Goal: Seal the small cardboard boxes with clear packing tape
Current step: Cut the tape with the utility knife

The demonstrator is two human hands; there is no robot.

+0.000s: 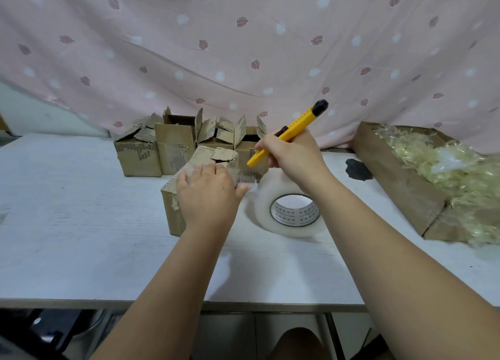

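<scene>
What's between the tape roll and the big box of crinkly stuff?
The head view shows a black patch on the white table there, sitting slightly toward the back.

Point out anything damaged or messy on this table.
The box under the left hand has torn, ragged flaps, as do the open boxes behind it. A dark patch mars the table near the big carton, whose pale filler spills over its near end. The right hand grips a yellow cutter.

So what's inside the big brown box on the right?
A heap of pale yellowish, shiny shreds fills the big brown box. The heap covers the box's bottom, so anything underneath is hidden.
</scene>
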